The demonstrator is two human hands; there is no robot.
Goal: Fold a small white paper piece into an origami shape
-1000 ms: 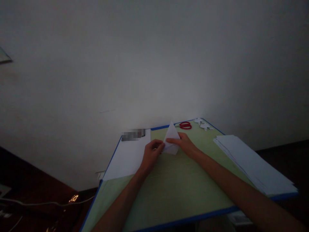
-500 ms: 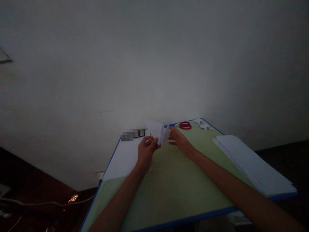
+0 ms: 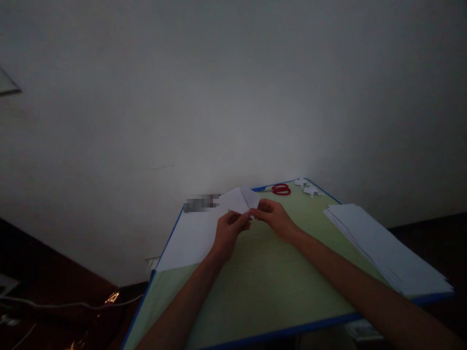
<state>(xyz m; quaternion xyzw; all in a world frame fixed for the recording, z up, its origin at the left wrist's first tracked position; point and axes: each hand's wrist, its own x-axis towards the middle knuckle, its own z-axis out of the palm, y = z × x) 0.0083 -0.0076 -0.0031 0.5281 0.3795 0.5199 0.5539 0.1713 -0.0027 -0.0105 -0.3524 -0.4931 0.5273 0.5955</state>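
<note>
A folded sheet of white paper [image 3: 236, 200] is held up over the far part of the table, with a crease running down to its lower corner. My left hand [image 3: 229, 232] pinches its lower edge between thumb and fingers. My right hand [image 3: 274, 217] grips the lower right corner, its fingertips close beside the left thumb. Behind the left wrist, a flat white sheet [image 3: 189, 243] lies on the table's left side. Part of that sheet is hidden by the left hand and the folded paper.
Red-handled scissors [image 3: 280, 189] lie at the back edge of the green, blue-edged table [image 3: 277, 287]. Small folded paper pieces [image 3: 310, 189] sit in the far right corner. A stack of white paper [image 3: 383, 243] covers the right side. A blurred-out object [image 3: 200, 203] lies back left, against the wall.
My right hand has moved left and closed on the paper's lower corner. The paper has turned and now lies flatter, its raised flap no longer standing up.
</note>
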